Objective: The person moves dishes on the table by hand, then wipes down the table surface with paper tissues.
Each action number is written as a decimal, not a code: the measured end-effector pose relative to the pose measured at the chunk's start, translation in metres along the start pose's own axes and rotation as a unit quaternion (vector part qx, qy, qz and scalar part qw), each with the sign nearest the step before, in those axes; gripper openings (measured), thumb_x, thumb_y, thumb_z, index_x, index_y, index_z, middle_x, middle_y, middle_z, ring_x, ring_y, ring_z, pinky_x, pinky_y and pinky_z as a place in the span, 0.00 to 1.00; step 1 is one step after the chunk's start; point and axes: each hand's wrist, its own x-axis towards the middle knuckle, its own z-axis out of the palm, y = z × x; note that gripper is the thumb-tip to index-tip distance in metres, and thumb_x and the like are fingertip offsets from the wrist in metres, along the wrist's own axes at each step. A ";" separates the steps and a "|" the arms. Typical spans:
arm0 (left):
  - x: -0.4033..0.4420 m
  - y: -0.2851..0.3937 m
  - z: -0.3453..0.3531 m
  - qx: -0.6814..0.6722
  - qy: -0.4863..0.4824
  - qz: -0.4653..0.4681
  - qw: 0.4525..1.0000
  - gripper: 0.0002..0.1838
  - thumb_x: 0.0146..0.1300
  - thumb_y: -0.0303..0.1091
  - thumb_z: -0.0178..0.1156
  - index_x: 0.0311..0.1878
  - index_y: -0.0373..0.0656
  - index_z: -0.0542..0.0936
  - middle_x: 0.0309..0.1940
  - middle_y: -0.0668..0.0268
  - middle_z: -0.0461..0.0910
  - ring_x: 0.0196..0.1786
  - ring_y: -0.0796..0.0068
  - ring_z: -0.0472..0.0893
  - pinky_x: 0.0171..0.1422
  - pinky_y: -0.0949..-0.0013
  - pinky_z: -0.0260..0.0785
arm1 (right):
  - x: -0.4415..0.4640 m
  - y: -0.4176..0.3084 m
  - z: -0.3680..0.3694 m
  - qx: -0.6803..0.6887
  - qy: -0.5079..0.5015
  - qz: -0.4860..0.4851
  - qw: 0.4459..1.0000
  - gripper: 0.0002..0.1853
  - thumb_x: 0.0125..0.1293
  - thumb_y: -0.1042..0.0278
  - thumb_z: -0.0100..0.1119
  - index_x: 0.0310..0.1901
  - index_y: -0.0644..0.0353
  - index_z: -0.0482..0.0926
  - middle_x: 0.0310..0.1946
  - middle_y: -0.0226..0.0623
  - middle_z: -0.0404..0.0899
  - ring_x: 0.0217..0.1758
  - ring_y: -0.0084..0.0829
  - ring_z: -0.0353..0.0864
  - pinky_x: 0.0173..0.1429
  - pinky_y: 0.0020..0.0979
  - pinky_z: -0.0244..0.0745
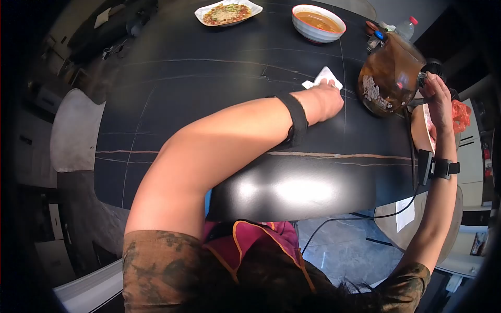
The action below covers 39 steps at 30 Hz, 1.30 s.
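Clutching white tissue [324, 76] on worktop [209, 86] in left grip [322, 101]: likely soft, light. Grasping pitcher [389, 75] by handle [421, 80] with right grip [439, 96]: probably heavy, fragile; best held there.

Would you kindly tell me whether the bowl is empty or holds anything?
The bowl holds something: orange-brown liquid shows inside; its depth is hidden.

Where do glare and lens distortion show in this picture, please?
In the head view, white glare washes over the near side of the black table, clear of the white tissue; wide-angle distortion in the head view bows the table's outline.
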 end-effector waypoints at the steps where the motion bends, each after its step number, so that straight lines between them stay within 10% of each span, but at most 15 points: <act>1: 0.006 -0.006 -0.005 -0.017 -0.060 -0.019 0.998 0.26 0.58 0.25 0.48 0.59 0.20 0.67 0.61 0.36 0.67 0.63 0.48 0.71 0.72 0.52 0.55 | 0.005 0.005 -0.004 0.006 0.014 -0.007 1.000 0.09 0.68 0.59 0.57 0.37 0.55 0.78 0.22 0.18 0.61 0.26 0.13 0.60 0.45 0.22 0.66; 5: -0.013 -0.019 -0.003 -0.096 -0.030 -0.128 0.987 0.26 0.61 0.25 0.44 0.64 0.28 0.63 0.67 0.44 0.61 0.70 0.48 0.63 0.69 0.37 0.52 | 0.021 0.032 -0.025 0.025 0.034 -0.021 0.999 0.09 0.68 0.60 0.57 0.34 0.56 0.76 0.23 0.19 0.62 0.26 0.14 0.59 0.42 0.22 0.64; 11: -0.099 -0.081 0.032 -0.114 0.019 -0.174 0.978 0.24 0.63 0.25 0.42 0.63 0.28 0.64 0.63 0.39 0.64 0.68 0.48 0.65 0.72 0.57 0.57 | 0.016 0.035 -0.018 0.036 0.089 -0.015 0.995 0.10 0.69 0.62 0.56 0.31 0.54 0.74 0.23 0.19 0.62 0.26 0.15 0.59 0.40 0.22 0.62; 19: -0.320 -0.135 0.034 -0.147 0.020 -0.332 0.932 0.28 0.57 0.15 0.41 0.64 0.33 0.64 0.65 0.41 0.62 0.69 0.48 0.62 0.74 0.59 0.53 | 0.019 0.048 -0.035 0.040 0.124 -0.009 0.991 0.08 0.68 0.64 0.56 0.43 0.58 0.79 0.26 0.19 0.68 0.29 0.14 0.64 0.41 0.20 0.64; 23: -0.438 -0.134 0.045 -0.118 0.050 -0.390 0.912 0.21 0.70 0.32 0.41 0.61 0.30 0.67 0.64 0.46 0.67 0.68 0.52 0.65 0.72 0.62 0.55 | 0.039 0.061 -0.064 -0.146 0.185 -0.074 0.969 0.24 0.67 0.56 0.58 0.57 0.67 0.72 0.54 0.38 0.75 0.54 0.26 0.75 0.58 0.25 0.67; 27: -0.534 -0.149 0.085 -0.503 0.195 -0.567 0.623 0.28 0.74 0.46 0.40 0.63 0.30 0.67 0.63 0.56 0.69 0.66 0.68 0.64 0.71 0.70 0.49 | 0.001 0.028 -0.028 -0.221 0.257 -0.144 0.930 0.29 0.68 0.59 0.57 0.63 0.70 0.65 0.58 0.45 0.73 0.63 0.31 0.70 0.66 0.29 0.63; 31: -0.539 -0.132 0.049 -0.258 0.036 -0.580 0.772 0.25 0.75 0.45 0.37 0.56 0.31 0.71 0.57 0.52 0.74 0.58 0.66 0.70 0.65 0.67 0.58 | -0.095 0.018 0.030 -0.276 0.152 -0.209 0.926 0.21 0.71 0.67 0.52 0.62 0.66 0.67 0.59 0.43 0.70 0.63 0.32 0.69 0.68 0.31 0.61; 37: -0.489 -0.132 0.051 -0.265 0.043 -0.612 0.744 0.27 0.74 0.46 0.32 0.56 0.33 0.71 0.53 0.51 0.75 0.56 0.60 0.72 0.62 0.65 0.60 | -0.223 0.039 0.086 -0.456 0.106 -0.185 0.864 0.24 0.69 0.67 0.54 0.64 0.65 0.65 0.62 0.44 0.68 0.67 0.40 0.64 0.70 0.37 0.55; 39: -0.450 -0.124 0.042 -0.165 -0.043 -0.517 0.839 0.23 0.71 0.39 0.42 0.62 0.33 0.65 0.55 0.47 0.73 0.57 0.53 0.72 0.65 0.60 0.61 | -0.239 0.053 0.082 -0.455 0.122 -0.140 0.871 0.23 0.69 0.67 0.53 0.63 0.65 0.65 0.62 0.45 0.67 0.67 0.41 0.64 0.70 0.38 0.55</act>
